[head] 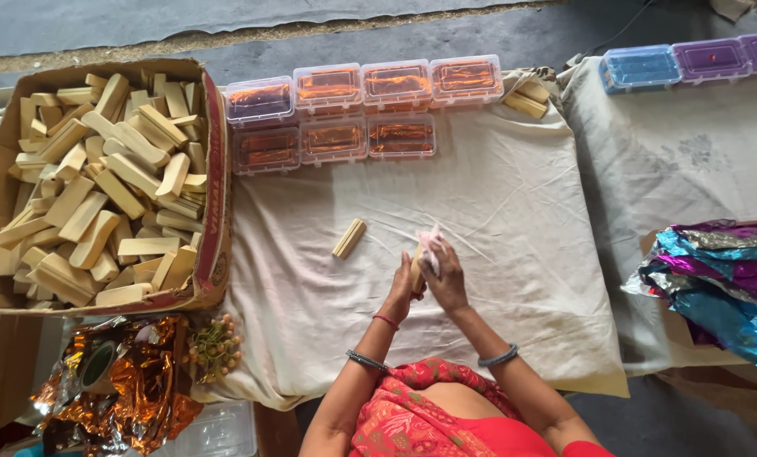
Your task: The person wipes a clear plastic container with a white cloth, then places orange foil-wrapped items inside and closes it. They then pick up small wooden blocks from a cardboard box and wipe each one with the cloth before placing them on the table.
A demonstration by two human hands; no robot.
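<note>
Head view, looking straight down: the left hand (401,292) closes its fingers around the lower part of a pale rectangular wooden block (416,269), held upright over the middle of the cloth. The right hand (446,275) presses a small crumpled white rag (430,245) against the block's top and right side, fingers curled over it, so the block sits clamped between both palms. Just left of the hands, apart from them, a second ridged wooden block (349,238) lies flat and slanted on the creased cream cloth (514,211). Along the cloth's far edge stand two rows of clear plastic boxes (345,110) with rounded corners, filled with orange foil. Two more blocks (526,97) rest at the far right corner. At far left an open cardboard carton (213,186) holds a loose heap of smooth, squared blocks. Below it lies crinkled orange foil (133,381) beside a cluster of small beads (213,347). At right, shiny blue and purple foil sheets (725,283) are piled.
</note>
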